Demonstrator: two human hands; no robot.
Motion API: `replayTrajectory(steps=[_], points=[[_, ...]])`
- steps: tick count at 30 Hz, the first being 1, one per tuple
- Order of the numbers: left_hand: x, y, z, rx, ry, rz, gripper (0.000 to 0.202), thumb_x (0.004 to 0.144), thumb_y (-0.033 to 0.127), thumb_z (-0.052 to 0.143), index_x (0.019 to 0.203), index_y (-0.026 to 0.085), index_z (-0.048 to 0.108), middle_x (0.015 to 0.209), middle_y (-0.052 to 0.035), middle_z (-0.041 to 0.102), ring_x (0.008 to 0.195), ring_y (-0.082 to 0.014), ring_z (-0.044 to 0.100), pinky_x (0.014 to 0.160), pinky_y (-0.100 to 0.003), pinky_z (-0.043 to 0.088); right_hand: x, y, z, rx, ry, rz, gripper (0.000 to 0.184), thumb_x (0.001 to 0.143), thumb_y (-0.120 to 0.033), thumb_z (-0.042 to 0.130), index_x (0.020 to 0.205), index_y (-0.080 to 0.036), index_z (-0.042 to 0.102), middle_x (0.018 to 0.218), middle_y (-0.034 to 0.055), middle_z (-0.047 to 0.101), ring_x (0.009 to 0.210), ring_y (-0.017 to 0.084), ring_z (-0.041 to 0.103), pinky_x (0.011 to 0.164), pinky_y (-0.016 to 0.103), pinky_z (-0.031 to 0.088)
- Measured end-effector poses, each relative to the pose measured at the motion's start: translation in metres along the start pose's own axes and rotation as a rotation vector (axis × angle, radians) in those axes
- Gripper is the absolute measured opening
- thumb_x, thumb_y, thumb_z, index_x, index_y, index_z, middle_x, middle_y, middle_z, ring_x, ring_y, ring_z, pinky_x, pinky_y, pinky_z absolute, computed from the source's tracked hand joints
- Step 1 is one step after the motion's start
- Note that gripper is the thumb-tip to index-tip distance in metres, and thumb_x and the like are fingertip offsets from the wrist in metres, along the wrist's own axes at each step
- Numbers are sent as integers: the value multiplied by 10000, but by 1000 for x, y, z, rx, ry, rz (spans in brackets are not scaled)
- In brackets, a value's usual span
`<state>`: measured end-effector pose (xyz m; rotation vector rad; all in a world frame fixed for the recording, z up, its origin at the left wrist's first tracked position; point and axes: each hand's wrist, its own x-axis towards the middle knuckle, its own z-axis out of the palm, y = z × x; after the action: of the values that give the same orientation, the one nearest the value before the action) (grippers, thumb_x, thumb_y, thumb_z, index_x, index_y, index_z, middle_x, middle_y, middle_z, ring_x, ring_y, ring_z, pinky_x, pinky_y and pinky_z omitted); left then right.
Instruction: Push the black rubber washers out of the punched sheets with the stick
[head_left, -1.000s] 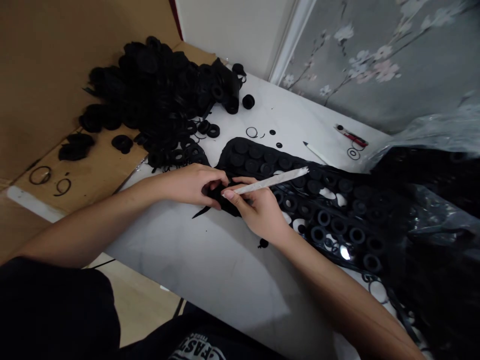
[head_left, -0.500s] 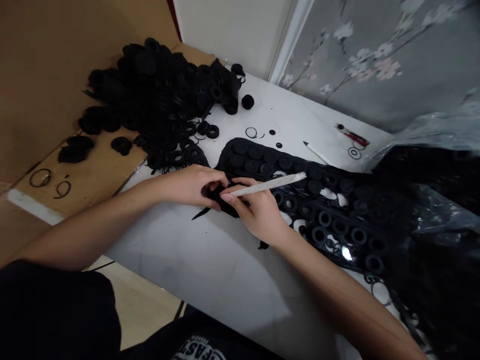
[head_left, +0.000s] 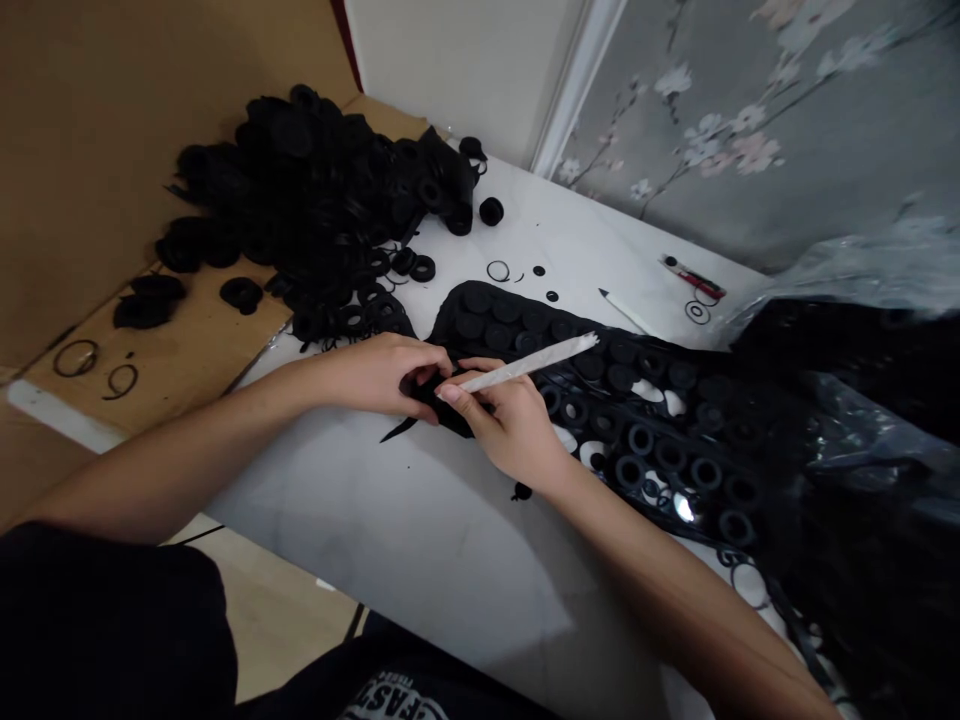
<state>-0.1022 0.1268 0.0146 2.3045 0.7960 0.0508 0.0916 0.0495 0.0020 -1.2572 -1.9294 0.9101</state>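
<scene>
A black rubber sheet (head_left: 480, 300) with rows of round moulded rings lies across the table. My left hand (head_left: 394, 378) curls its fingers and thumb around the sheet's near left end, where a dark pointed strip (head_left: 397, 430) sticks out. In my right hand (head_left: 517, 425) is a thin stick-like tool wrapped in white (head_left: 532, 362), gripped like a pen and slanting up to the right. Its working tip is hidden between my hands, down at the rubber. Both hands nearly touch there.
A heap of black rubber rings (head_left: 300, 190) rises at the back left, partly on cardboard (head_left: 180, 355). Behind the sheet lie a white pen-like tool (head_left: 626, 310), a red cutter (head_left: 694, 277) and thin ring scraps (head_left: 498, 271). Clear plastic (head_left: 847, 400) covers more black material at right.
The view has shifted slightly, so the table things sit a little further left. My hands keep nearly the same hold on the rubber sheet and the stick-like tool.
</scene>
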Motion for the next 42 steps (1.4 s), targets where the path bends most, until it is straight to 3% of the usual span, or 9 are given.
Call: replayTrajectory(steps=[10, 23, 29, 36, 42], points=[[0, 2, 0, 37, -2, 17, 379, 683, 396, 750, 969, 191, 611, 788, 13, 606, 714, -129, 565, 627, -203, 365, 0, -1, 2, 21, 40, 23, 214, 934, -325, 536, 888, -228, 721, 965, 38, 746, 1131, 248, 607, 937, 401, 478], [-1, 2, 0, 6, 1, 0, 378, 702, 447, 712, 978, 205, 620, 807, 6, 609, 727, -135, 575, 664, -209, 388, 2, -3, 0, 0, 13, 40, 272, 936, -366, 522, 803, -234, 720, 929, 35, 743, 1156, 248, 595, 944, 389, 477], [-1, 1, 0, -9, 4, 8, 344, 720, 453, 687, 946, 199, 630, 772, 13, 589, 696, -125, 562, 628, -202, 378, -1, -3, 0, -157, -36, -77, 251, 961, -308, 491, 849, -246, 706, 965, 3, 735, 1166, 237, 562, 984, 409, 415], [-1, 4, -2, 1, 5, 10, 336, 745, 445, 649, 961, 190, 616, 762, 10, 578, 667, -121, 547, 619, -202, 379, -5, 2, 3, -279, -71, -192, 214, 962, -287, 493, 984, -273, 706, 965, 20, 730, 1093, 238, 550, 913, 396, 420], [-1, 1, -2, 19, -1, 40, 313, 755, 428, 664, 942, 183, 610, 766, 10, 582, 673, -122, 560, 621, -202, 385, -3, 5, -2, -44, -52, -201, 198, 956, -281, 508, 987, -260, 702, 964, 4, 732, 1019, 206, 578, 895, 369, 477]])
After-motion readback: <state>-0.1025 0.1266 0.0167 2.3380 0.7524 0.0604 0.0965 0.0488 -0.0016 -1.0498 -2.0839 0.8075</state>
